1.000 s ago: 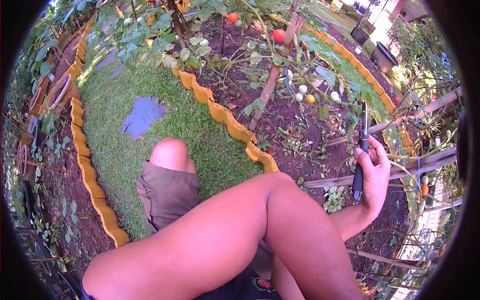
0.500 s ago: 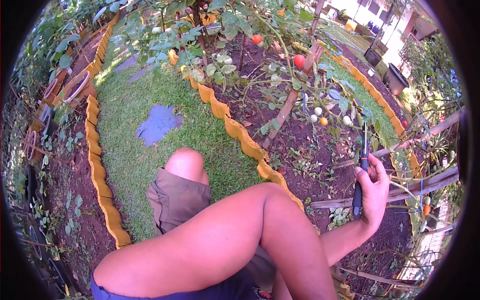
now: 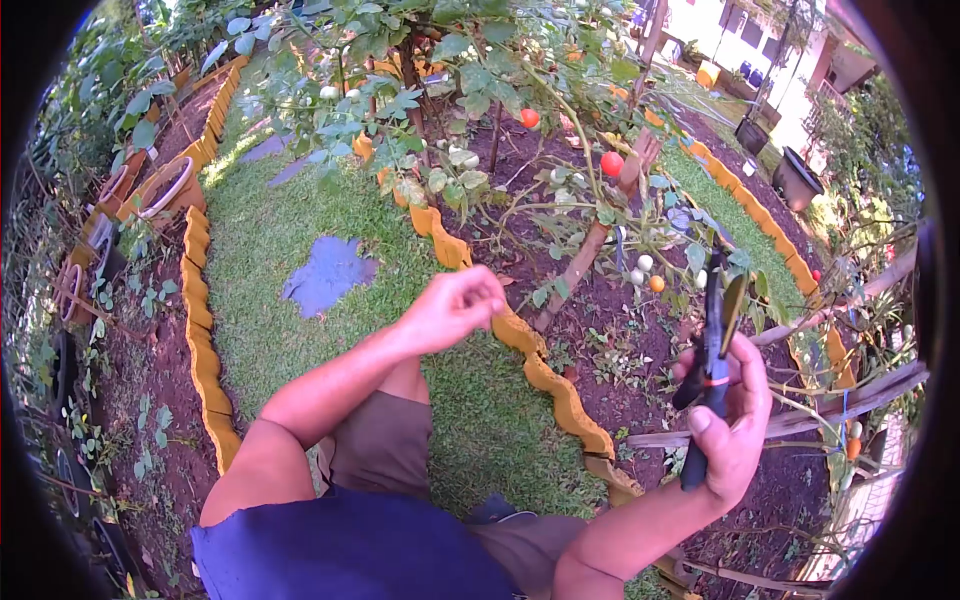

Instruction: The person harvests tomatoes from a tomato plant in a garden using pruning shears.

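My right hand (image 3: 735,425) grips a pair of pruning shears (image 3: 716,345) by the handles, at the right over the soil bed. The blades point up and stand apart, close below the tomato plant's stems. My left hand (image 3: 457,308) hangs above the grass beside the yellow edging, its fingers curled in and nothing visible in them. Beyond both hands, red tomatoes (image 3: 612,163) hang on the tomato plant (image 3: 520,75). Lower down are an orange tomato (image 3: 656,284) and several pale ones, left of the shears' tips.
Wavy yellow edging (image 3: 560,395) separates the grass path (image 3: 250,360) from the bed. A wooden stake (image 3: 575,275) leans in the bed, and poles (image 3: 800,415) cross at the right. A blue-grey stepping stone (image 3: 330,277) lies in the grass. Clay pots (image 3: 165,190) line the left.
My left arm has swung back from across my body, and its hand has come into view over the grass. The pruning shears have turned in my right hand, showing their spread blades.
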Demonstrator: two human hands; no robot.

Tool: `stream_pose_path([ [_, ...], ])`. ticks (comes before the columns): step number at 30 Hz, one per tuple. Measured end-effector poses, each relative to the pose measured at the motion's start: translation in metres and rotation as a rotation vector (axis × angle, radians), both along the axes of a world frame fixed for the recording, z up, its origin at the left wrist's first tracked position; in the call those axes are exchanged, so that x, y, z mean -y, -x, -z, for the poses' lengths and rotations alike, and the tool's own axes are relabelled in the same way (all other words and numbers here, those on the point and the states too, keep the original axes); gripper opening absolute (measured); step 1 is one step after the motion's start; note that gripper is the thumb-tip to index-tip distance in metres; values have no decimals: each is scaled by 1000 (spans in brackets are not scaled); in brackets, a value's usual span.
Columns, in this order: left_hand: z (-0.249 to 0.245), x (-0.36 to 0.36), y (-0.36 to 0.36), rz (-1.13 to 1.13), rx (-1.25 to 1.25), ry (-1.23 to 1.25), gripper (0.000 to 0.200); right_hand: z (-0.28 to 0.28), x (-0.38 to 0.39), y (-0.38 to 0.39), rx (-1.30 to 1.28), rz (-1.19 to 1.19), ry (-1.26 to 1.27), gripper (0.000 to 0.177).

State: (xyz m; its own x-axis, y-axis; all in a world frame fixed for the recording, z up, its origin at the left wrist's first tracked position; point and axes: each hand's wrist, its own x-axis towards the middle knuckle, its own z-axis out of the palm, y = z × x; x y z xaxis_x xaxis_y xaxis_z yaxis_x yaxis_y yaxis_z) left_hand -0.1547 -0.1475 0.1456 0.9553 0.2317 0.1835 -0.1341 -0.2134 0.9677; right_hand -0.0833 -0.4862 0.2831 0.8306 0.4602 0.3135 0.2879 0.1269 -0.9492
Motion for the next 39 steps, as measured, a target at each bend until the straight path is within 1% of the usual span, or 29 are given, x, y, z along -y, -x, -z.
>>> stream_pose_path([
  [2, 18, -53, 0, -443, 144, -219, 14, 1, -30, 7, 13, -139, 165, 85],
  [4, 1, -72, 8, -631, 238, -461, 16, 19, -76, 11, 129, -201, 274, 77],
  [5, 3, -80, 5, -677, 352, -545, 19, 31, -95, 13, 167, -169, 395, 72],
  [6, 2, -87, 2, -663, 373, -650, 19, 42, -113, 14, 205, -135, 516, 68],
  [8, -1, -100, -4, -626, 416, -861, 18, 63, -151, 20, 172, -43, 746, 63],
  [10, -6, -99, -13, -583, 455, -961, 31, 112, -186, 21, 302, 50, 756, 64],
  [12, -15, -92, -20, -518, 465, -1048, 44, 145, -219, 22, 345, 66, 631, 67],
  [13, -17, -88, -27, -498, 479, -1000, 57, 157, -235, 22, 359, 88, 609, 68],
  [16, -29, -82, -33, -464, 443, -1097, 52, 174, -277, 18, 413, 150, 495, 70],
  [20, -30, -84, -41, -477, 485, -1064, 48, 182, -320, 10, 429, 245, 377, 72],
  [22, -40, -80, -35, -454, 379, -1068, 47, 169, -334, 10, 461, 305, 364, 66],
  [24, -40, -78, -34, -436, 306, -1062, 47, 158, -342, 7, 504, 344, 351, 61],
  [28, -46, -75, -38, -424, 426, -1022, 46, 153, -350, -1, 536, 387, 327, 61],
  [34, -48, -78, -41, -409, 442, -1010, 45, 157, -357, -4, 527, 401, 285, 60],
  [37, -46, -76, -34, -375, 221, -943, 44, 158, -359, -4, 515, 406, 269, 60],
  [39, -50, -75, -39, -387, 353, -932, 44, 159, -360, -4, 508, 405, 257, 60],
])
